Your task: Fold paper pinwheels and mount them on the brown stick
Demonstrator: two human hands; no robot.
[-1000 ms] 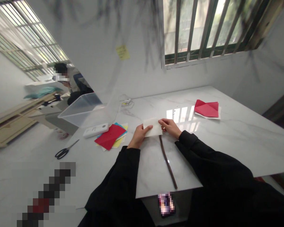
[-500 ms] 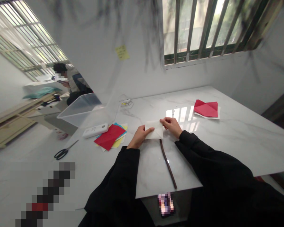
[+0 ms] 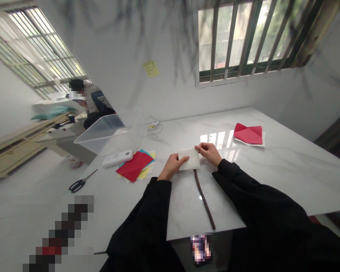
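A small square of off-white paper (image 3: 190, 163) is held up over the table between both hands. My left hand (image 3: 173, 165) grips its left side, thumb lying across the front. My right hand (image 3: 210, 153) pinches the upper right corner between thumb and fingertips. Below the paper's lower edge, a thin, slightly bent dark brown stick (image 3: 204, 199) lies on the table and points toward me; whether its far end runs on behind the paper is hidden.
To the left are coloured paper sheets (image 3: 134, 166), a white device (image 3: 117, 158), black-handled scissors (image 3: 78, 185) and a clear plastic bin (image 3: 102, 132). Red and white sheets (image 3: 249, 134) lie at the right on the marble-look table (image 3: 283, 170). A person (image 3: 87, 98) sits at the far left.
The view has shifted a little, so everything sits slightly lower and further right. Both hands keep their hold on the white paper, with hardly any movement relative to the table.
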